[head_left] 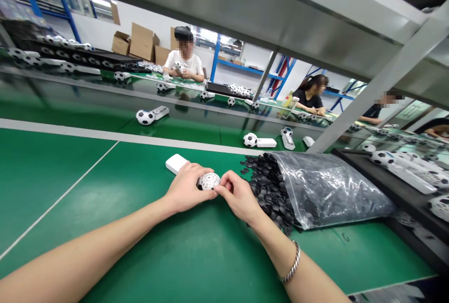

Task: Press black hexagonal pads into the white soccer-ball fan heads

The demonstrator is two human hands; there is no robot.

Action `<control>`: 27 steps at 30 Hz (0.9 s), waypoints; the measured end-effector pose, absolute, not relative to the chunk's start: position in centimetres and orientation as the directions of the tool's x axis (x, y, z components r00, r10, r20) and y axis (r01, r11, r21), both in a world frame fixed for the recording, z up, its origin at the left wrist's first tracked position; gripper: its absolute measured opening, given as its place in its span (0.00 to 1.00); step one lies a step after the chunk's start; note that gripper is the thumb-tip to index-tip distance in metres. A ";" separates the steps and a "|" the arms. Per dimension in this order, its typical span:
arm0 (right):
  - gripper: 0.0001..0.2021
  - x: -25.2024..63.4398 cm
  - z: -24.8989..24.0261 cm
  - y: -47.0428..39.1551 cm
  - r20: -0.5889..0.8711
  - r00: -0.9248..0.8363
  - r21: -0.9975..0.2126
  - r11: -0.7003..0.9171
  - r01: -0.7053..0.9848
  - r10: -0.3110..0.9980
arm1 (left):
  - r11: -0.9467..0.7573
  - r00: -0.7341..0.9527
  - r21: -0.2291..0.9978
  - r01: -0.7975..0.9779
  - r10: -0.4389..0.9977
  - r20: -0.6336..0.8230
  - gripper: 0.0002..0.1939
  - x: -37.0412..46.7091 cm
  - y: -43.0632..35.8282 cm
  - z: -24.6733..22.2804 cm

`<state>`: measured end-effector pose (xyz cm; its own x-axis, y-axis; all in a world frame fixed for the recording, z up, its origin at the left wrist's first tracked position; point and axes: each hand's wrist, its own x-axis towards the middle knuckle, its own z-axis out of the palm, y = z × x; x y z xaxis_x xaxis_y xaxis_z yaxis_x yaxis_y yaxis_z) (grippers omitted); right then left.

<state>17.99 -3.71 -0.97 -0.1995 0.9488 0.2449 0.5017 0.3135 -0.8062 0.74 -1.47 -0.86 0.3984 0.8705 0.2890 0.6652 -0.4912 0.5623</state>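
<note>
My left hand (185, 183) is wrapped round a soccer-ball device (211, 181) with a white handle, just above the green table. The ball end is a white openwork shell with a dark patch at its left side. Its handle (174, 163) sticks out beyond my fingers to the upper left. At the ball's right edge, my right hand (240, 195) has thumb and forefinger pinched together; whatever is between them is hidden. Close to the right hand, small black pieces (270, 193) spill from the mouth of a clear plastic bag (336, 191).
Beyond the white strip, more soccer-ball devices (145, 117) lie on a green conveyor belt (196, 123). A black tray (354, 165) of similar devices stands at right. A slanting metal post (379, 74) rises behind the bag. Across the line sits a person (184, 62); others work farther right.
</note>
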 end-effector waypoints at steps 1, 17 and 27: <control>0.08 18.2 -1.0 -3.5 0.243 -0.200 -0.796 0.313 0.518 0.949 | -0.497 0.413 0.561 0.662 0.867 0.280 0.24 0.7 -1.5 -0.8; 0.06 22.0 -0.9 -2.1 0.178 -0.168 -0.282 0.214 0.935 0.970 | -0.420 0.540 0.686 0.595 0.840 0.046 0.34 -0.2 -1.8 -0.3; 0.09 21.3 -1.8 -1.7 0.284 -0.199 -0.338 0.293 0.895 0.938 | -0.408 0.556 0.723 0.557 0.830 0.040 0.32 0.0 -1.6 -0.5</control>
<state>21.29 -1.68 -1.81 -0.1995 0.9377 0.2844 0.8946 0.2927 -0.3376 0.04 -1.60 -0.53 0.5559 0.8303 0.0399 0.5572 -0.4079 0.7233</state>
